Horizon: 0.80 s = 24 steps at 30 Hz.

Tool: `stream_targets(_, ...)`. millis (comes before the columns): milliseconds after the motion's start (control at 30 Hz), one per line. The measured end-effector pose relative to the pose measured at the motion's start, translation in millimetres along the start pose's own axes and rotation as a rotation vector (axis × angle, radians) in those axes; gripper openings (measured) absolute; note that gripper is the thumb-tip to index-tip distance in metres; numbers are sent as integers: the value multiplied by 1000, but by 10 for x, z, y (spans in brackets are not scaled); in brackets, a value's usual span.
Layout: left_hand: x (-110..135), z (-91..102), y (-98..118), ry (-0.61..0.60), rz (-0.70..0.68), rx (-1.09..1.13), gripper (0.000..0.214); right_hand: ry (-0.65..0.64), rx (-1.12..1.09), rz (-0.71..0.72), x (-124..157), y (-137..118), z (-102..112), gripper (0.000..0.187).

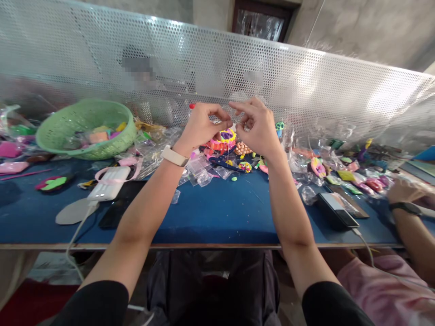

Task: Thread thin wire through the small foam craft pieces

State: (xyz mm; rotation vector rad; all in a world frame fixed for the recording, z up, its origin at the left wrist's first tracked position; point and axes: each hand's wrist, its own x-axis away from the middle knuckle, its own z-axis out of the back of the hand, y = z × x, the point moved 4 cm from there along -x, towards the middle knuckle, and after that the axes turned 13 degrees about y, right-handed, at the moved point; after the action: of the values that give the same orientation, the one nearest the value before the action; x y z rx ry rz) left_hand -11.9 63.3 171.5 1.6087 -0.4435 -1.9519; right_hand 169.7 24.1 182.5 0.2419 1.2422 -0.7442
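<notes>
Both my hands are raised above the blue table point(217, 213), fingertips nearly meeting. My left hand point(201, 126), with a pale wristband, is curled with thumb and forefinger pinched together. My right hand point(257, 127) is also pinched, its forefinger stretched toward the left one. A thin thread point(228, 158) hangs down between them, and what the fingertips grip is too small to name. Just behind and below the hands lies a heap of colourful foam pieces point(226, 142) and dark blue scissors point(220, 162).
A green plastic basket point(86, 128) with foam bits stands at the left. A white power bank point(108, 183) with cable and a black phone point(113, 213) lie front left. Another person's arm point(408, 213) with a dark watch rests at right, by a black device point(336, 209). A perforated metal screen point(217, 68) backs the table.
</notes>
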Motion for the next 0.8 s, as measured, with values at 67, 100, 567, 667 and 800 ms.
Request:
stream_targets(67, -12, 6, -14, -4, 19, 11, 42, -17, 25, 31, -4, 6, 6, 53)
stream_targets(100, -15, 7, -13, -7, 28, 17, 42, -22, 36, 43, -5, 7, 7, 54)
stream_targets(567, 0, 31, 69, -43, 37, 28, 34, -18, 77, 174, 33, 70, 3, 39)
stream_targets(667, 2, 33, 53, -35, -4, -15, 36, -10, 71, 182, 36, 87, 19, 40)
stream_targets(800, 4, 28, 47, -28, -18, -44, 35, -32, 77, 173, 31, 94, 44, 38)
